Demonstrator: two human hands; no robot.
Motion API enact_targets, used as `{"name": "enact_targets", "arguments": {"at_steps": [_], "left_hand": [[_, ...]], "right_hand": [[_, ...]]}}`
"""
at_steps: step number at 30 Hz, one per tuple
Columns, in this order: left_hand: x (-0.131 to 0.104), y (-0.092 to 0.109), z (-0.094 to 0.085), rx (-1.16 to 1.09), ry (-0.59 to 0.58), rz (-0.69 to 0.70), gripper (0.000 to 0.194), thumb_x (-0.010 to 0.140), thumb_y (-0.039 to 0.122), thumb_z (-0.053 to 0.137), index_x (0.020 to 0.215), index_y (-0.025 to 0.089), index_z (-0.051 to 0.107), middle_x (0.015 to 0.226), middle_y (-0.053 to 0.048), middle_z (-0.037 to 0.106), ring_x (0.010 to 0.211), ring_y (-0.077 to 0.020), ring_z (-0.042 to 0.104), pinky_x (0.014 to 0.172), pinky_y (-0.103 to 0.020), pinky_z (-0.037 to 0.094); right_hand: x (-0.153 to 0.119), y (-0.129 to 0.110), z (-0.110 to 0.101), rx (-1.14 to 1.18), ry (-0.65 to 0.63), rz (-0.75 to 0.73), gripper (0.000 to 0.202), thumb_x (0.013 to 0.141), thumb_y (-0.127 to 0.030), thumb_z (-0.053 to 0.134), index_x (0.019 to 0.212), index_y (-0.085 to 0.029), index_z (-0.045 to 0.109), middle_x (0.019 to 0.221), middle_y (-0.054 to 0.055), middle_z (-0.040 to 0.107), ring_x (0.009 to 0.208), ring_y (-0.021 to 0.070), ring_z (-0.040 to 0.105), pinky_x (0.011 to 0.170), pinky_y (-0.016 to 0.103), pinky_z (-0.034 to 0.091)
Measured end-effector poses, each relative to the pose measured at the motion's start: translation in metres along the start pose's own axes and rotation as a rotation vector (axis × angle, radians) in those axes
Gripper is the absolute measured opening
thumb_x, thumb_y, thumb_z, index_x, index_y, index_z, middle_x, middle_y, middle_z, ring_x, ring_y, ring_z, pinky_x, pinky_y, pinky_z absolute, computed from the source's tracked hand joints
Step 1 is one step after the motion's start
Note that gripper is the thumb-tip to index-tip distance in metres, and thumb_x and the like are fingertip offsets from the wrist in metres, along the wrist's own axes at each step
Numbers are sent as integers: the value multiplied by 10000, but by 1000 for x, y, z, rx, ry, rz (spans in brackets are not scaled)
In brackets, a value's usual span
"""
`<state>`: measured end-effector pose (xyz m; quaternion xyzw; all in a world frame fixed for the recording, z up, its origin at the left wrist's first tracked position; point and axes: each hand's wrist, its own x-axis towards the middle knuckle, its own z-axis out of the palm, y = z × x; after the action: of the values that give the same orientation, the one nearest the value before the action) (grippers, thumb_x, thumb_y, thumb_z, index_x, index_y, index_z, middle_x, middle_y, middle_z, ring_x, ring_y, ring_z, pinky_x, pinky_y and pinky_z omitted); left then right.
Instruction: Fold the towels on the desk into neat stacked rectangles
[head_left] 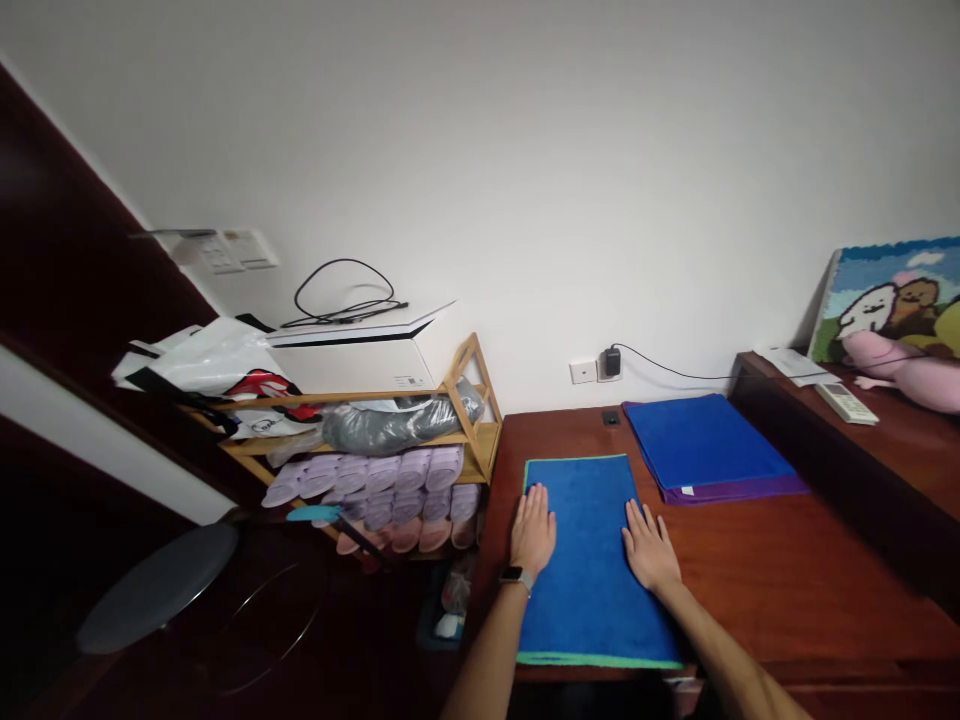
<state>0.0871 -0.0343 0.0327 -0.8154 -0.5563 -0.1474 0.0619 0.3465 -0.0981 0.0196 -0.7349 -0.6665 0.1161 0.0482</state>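
A blue towel (589, 570) with green edging lies folded on the brown wooden desk (757, 590), its long sides running away from me. My left hand (533, 530) rests flat on its left edge, fingers stretched forward, a watch on the wrist. On the right edge lies my right hand (650, 548), palm down with the fingers slightly apart. Behind and to the right, a darker blue folded cloth (709, 440) sits on top of a purple cloth (739, 487) that shows a small white tag.
Left of the desk stands a wooden rack (472, 410) with several slippers (382, 475) and a white box (352, 362). A round stool (161, 585) is at lower left. A plugged adapter (613, 360) trails its cable rightward, near a remote (847, 403) and a pink plush toy (915, 375).
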Motion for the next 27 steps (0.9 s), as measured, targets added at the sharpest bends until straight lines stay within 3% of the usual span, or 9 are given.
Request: {"name": "enact_targets", "arguments": {"at_steps": [4,6,8,13,16,19,22,24,27], "left_hand": [[-10,79,12,-118,-59,176,620,1087,424,260,1659,189,214,1700,-67,306,1582,-208,249,1294,-451,266],[-18,98,18,-155,-109,174,637,1083,490,258,1652,204,251,1697,-69,316,1575,-212,270,1287,-451,278],[-28,89,18,-148,-129,104,648,1078,520,253,1645,208,281,1692,-83,323,1569,-233,289,1279,-474,291],[-62,2,3,-20,-121,-118,678,1070,542,282,1643,181,285,1687,-120,323,1565,-274,293,1264,-510,310],[-73,-26,-4,3,-108,-129,668,1075,512,292,1656,188,241,1689,-114,320,1563,-269,298,1254,-496,333],[-74,-26,-11,18,-105,-119,663,1071,484,314,1660,192,224,1679,-116,344,1557,-271,313,1252,-505,334],[-72,-15,-21,35,-79,-90,646,1067,429,329,1656,182,236,1666,-118,368,1552,-265,325,1267,-507,309],[-72,3,-27,24,-42,-35,620,1070,370,304,1656,176,235,1672,-110,356,1562,-251,303,1282,-503,284],[-73,53,-27,-44,-27,101,610,1079,353,272,1662,186,203,1697,-79,305,1580,-231,254,1292,-488,271]], "right_hand": [[2,0,-3,-5,-15,0,667,1050,-417,133,1665,-160,158,1738,11,159,1613,218,79,1299,446,38],[3,1,-2,-5,-11,-4,664,1049,-409,138,1665,-164,159,1739,15,160,1613,217,80,1297,441,32],[3,2,-1,3,0,-7,665,1049,-414,134,1667,-168,154,1739,14,162,1613,214,86,1296,439,32],[4,1,1,18,6,1,677,1046,-432,119,1668,-166,146,1740,10,158,1613,213,84,1297,443,24],[5,-1,-6,18,-10,9,673,1045,-424,125,1670,-177,153,1743,17,152,1613,208,85,1296,443,22],[-6,-4,-12,18,-28,29,673,1044,-422,137,1669,-173,164,1744,24,146,1613,214,87,1296,452,34],[-33,-5,-10,28,63,-3,677,1047,-440,130,1668,-177,180,1741,16,154,1614,215,81,1299,457,27],[-53,-4,-4,38,97,-32,683,1048,-465,129,1666,-182,196,1736,4,171,1614,220,85,1302,457,27],[-74,-3,4,47,44,-21,684,1043,-467,148,1661,-184,219,1727,-1,206,1611,236,109,1303,473,54]]}}
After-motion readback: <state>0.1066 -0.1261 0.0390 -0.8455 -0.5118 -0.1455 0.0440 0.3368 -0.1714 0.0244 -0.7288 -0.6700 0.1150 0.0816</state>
